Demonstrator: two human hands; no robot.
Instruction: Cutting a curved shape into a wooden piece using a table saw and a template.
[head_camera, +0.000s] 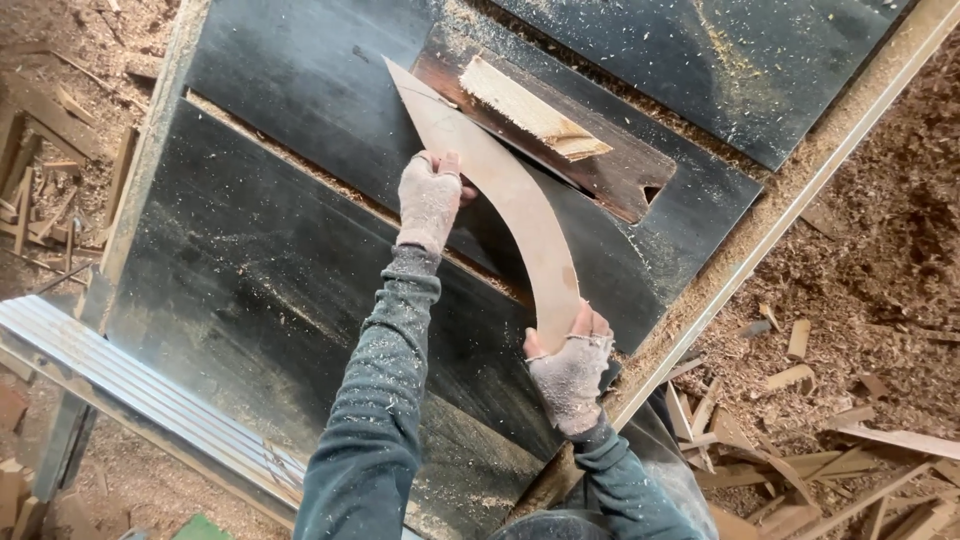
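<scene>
A long curved wooden piece (510, 200) lies flat on a dark saw table (270, 270), its pointed tip toward the far end. My left hand (432, 195), in a dusty fingerless glove, presses on the inner edge of the curve near its middle. My right hand (572, 362), gloved the same way, grips the near end of the piece at the table's edge. A pale wooden block (530, 120) rests on a brown insert plate (600, 170) just right of the curved piece.
Sawdust coats the table and the ground. A light wooden rail (800, 200) runs along the table's right edge. Offcuts and slats (800, 450) litter the floor at the right, more scraps (50, 190) at the left. A ribbed metal bar (130, 380) crosses the lower left.
</scene>
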